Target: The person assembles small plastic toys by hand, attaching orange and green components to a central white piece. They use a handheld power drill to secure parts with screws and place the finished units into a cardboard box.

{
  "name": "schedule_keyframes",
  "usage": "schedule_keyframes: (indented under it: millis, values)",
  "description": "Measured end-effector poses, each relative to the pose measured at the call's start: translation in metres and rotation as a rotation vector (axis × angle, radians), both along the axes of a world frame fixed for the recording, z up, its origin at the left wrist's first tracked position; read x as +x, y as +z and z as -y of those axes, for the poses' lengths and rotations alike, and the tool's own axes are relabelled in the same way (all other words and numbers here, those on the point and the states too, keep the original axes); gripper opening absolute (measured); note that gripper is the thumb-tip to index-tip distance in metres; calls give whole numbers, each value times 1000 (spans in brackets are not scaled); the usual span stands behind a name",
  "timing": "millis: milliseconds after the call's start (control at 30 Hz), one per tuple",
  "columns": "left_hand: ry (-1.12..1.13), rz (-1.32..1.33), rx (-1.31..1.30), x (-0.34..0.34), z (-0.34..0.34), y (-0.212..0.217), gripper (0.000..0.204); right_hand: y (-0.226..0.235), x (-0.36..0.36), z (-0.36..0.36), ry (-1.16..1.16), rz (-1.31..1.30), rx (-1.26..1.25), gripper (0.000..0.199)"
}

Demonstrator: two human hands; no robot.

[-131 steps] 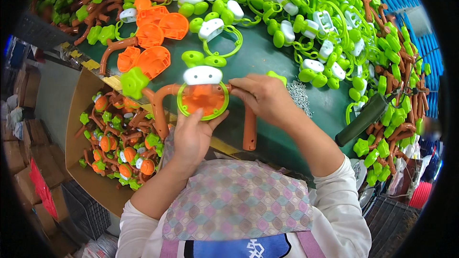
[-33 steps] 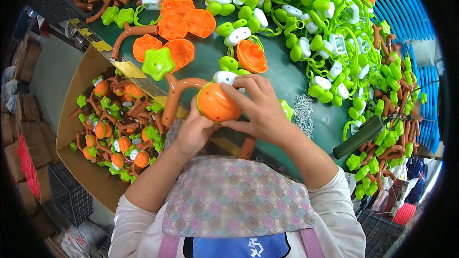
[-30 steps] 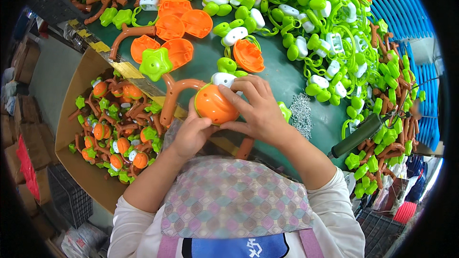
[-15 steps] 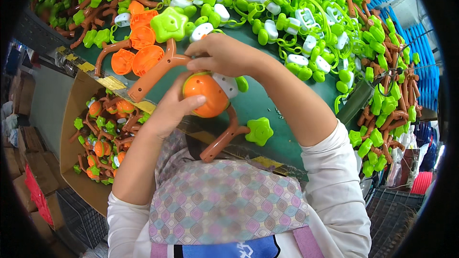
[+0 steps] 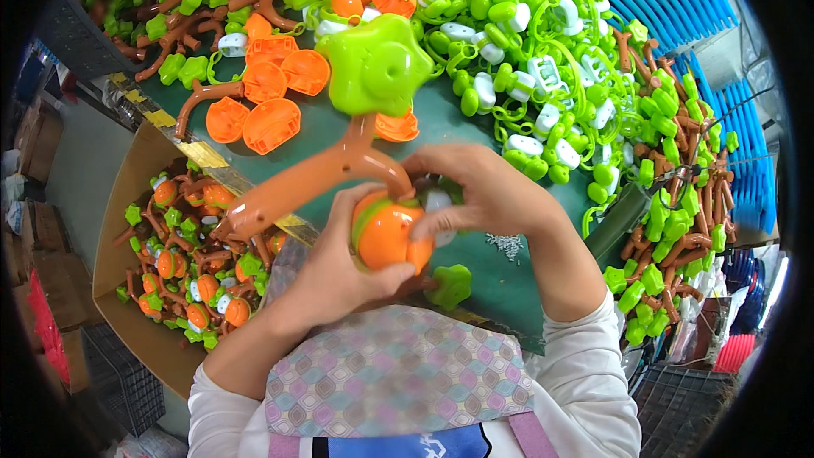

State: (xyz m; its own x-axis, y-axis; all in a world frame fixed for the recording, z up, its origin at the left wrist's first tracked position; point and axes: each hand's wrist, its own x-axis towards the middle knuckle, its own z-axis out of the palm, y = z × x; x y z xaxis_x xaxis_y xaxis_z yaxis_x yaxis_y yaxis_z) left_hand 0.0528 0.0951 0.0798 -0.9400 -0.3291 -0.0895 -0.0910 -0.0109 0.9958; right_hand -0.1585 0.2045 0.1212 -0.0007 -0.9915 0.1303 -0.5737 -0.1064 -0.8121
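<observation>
Both hands hold one plastic toy close under the camera. My left hand [image 5: 339,276] cups the orange round body [image 5: 388,233] from below and the left. My right hand [image 5: 479,191] presses its fingers over the top and right side of that body, covering a white part. A brown forked branch [image 5: 301,182] sticks out of the body to the upper left, and one arm carries a lime green star cap [image 5: 373,64]. Another green star piece [image 5: 449,284] lies on the table just below the toy.
The green table [image 5: 458,123] holds orange shell halves [image 5: 271,89] at the upper left and a heap of green and white parts [image 5: 526,42] at the upper right. A cardboard box [image 5: 136,178] of finished toys stands at left. Brown branches with green caps [image 5: 678,229] lie at right.
The toy has been lifted from the table toward the camera and turned, so its branch and green star now point up and left. Both hands stay closed around the orange body.
</observation>
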Motion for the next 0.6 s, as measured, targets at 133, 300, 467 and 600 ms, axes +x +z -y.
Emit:
schedule_keyframes:
  millis: [133,300,467,600]
  values:
    - [-74,-38,74,-2,-6,11,77,18,6,-13,57,-162,13,64]
    - [14,-129,190,4,8,-11,75,-4,8,-4,-146,-66,-94,44]
    - [206,41,339,15,55,-31,68,-73,-27,34,-683,-331,-224,32]
    - [132,82,262,11,60,-52,60,-114,-16,51,-509,-733,-314,35]
